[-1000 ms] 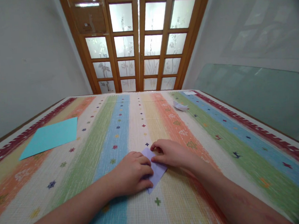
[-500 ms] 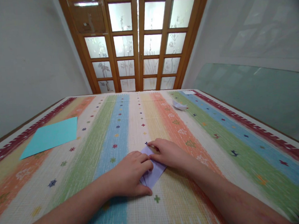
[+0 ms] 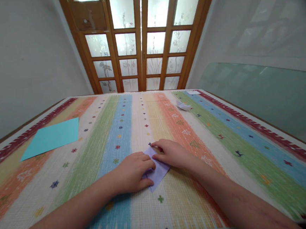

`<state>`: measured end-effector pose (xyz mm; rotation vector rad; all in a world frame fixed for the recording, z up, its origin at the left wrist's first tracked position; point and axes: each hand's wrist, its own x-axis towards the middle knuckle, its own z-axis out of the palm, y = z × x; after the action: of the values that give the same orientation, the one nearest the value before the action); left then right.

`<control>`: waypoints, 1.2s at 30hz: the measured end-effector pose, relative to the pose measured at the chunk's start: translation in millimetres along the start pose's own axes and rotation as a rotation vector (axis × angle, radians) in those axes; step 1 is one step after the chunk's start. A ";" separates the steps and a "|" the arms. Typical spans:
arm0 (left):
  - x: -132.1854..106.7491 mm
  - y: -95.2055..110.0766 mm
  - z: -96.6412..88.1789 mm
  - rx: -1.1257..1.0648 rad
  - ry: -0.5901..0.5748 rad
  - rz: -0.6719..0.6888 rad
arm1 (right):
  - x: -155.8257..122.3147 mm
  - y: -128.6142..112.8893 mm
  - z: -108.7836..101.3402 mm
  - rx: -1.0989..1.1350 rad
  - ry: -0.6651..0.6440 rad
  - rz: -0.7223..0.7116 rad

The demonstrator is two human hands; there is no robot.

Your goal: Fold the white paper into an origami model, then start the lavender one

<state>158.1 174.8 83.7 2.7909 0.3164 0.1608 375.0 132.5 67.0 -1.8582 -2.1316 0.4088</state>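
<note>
A light purple sheet of folding paper (image 3: 160, 171) lies on the tablecloth in front of me, with fold edges showing and one corner toward me. On its left side rests my left hand (image 3: 136, 170), fingers curled and thumb near the lower corner, gripping the edge. My right hand (image 3: 173, 155) is at the upper right part of the sheet, its thumb and bent index finger closed on it near the top corner. Both hands partly cover the paper, so its full folded shape is hidden.
A turquoise sheet of paper (image 3: 52, 137) lies flat at the left. Toward the far right stands a small pale folded paper piece (image 3: 184, 106). A white slip (image 3: 193, 92) lies near the far right corner of the striped tablecloth (image 3: 161, 216). Walls flank the table, and wooden doors (image 3: 140, 41) stand beyond.
My left thumb has shifted slightly up from the lower corner, and more of the purple paper's lower part shows flat. My right hand stays almost in place.
</note>
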 end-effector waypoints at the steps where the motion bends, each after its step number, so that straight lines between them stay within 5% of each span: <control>1: 0.1 0.0 -0.4 -0.005 0.002 0.002 | -0.1 0.1 -0.1 0.000 0.000 0.000; 20: -3.0 10.7 -9.9 -0.006 -0.017 0.001 | 0.2 -5.8 -4.3 -0.018 -0.019 0.025; 28: 4.7 -12.0 4.5 -0.071 0.077 0.048 | -0.4 -9.0 -4.3 0.015 0.051 0.094; 36: 6.2 -27.3 10.3 0.039 0.239 -0.226 | 2.3 -12.8 0.4 0.055 0.090 0.108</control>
<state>160.1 198.3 65.4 2.7501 0.6947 0.4387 362.9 133.1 71.7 -1.9291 -1.9489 0.3958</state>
